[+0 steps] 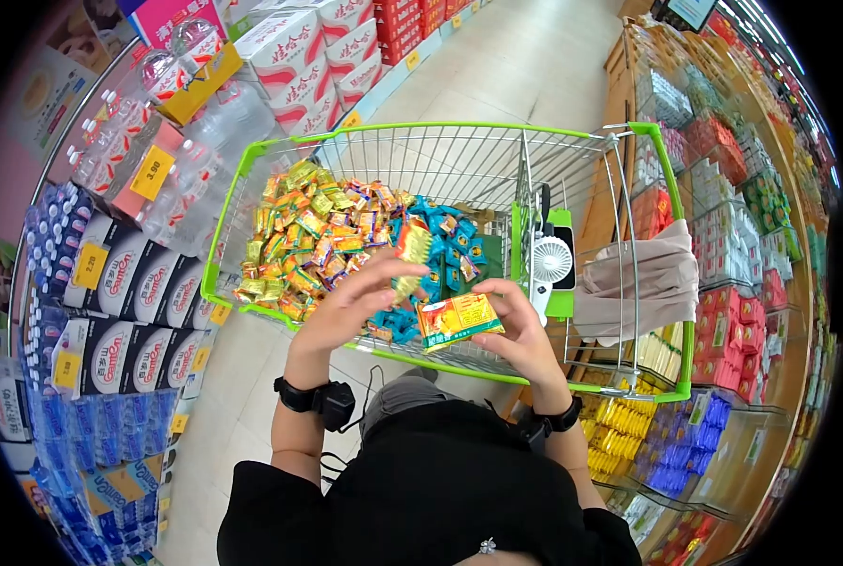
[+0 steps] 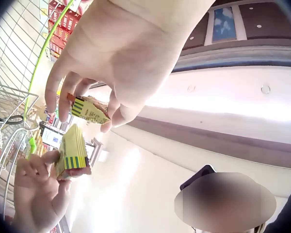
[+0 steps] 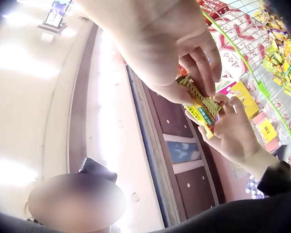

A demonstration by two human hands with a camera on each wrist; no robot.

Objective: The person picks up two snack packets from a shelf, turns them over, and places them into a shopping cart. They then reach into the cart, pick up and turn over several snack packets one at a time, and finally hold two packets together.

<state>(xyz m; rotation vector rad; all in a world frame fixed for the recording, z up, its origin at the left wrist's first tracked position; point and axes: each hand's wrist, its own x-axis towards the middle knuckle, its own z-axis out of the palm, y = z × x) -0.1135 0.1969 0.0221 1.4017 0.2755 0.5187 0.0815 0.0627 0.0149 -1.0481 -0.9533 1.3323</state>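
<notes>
My left hand pinches a small yellow-and-red wrapped snack packet, held upright over the cart. Between the thumb and fingers of my right hand is another packet, yellow and orange with a green lower band and printed lettering. Both hands are raised close together above the cart's near rim. The left wrist view shows the left hand's packet at its fingertips, and the right hand's packet a little below it. Seen from the right wrist, the packets overlap.
The green-rimmed shopping cart holds a pile of orange and gold wrapped snacks and blue ones. A white fan and a beige cloth are at the handle end. Bottled drinks stand left, snack shelves right.
</notes>
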